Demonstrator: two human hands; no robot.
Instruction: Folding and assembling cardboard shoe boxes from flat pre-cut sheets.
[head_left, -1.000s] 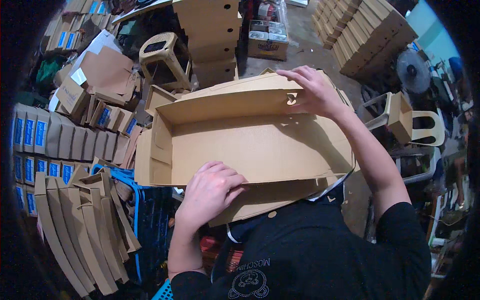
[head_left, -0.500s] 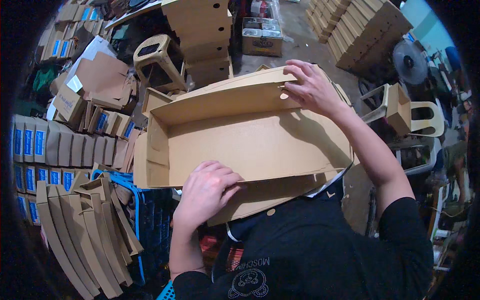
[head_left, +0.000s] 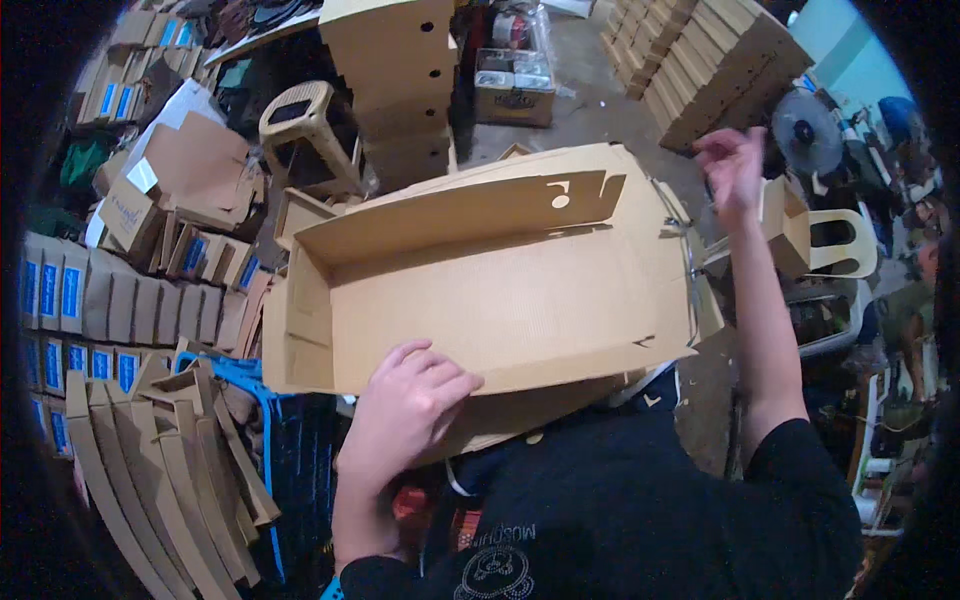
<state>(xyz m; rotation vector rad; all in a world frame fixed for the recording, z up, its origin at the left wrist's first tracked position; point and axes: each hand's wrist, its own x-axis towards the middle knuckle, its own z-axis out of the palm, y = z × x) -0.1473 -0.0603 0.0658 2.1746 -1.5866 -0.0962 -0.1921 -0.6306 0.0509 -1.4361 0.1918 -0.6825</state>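
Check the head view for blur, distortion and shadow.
All in head view: the bare right hand looks blurred; long tan cardboard strips at lower left appear bowed, likely fisheye distortion; the open tan cardboard box shows a shaded far wall, brighter floor.

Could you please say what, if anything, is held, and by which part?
The left hand is on the cardboard box, at its near wall, grip unclear; the right hand holds nothing.

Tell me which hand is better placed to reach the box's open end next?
Probably the right hand: it looks free, raised off to the right, nearer the open end of the box. The left hand is farther along, at the near wall.
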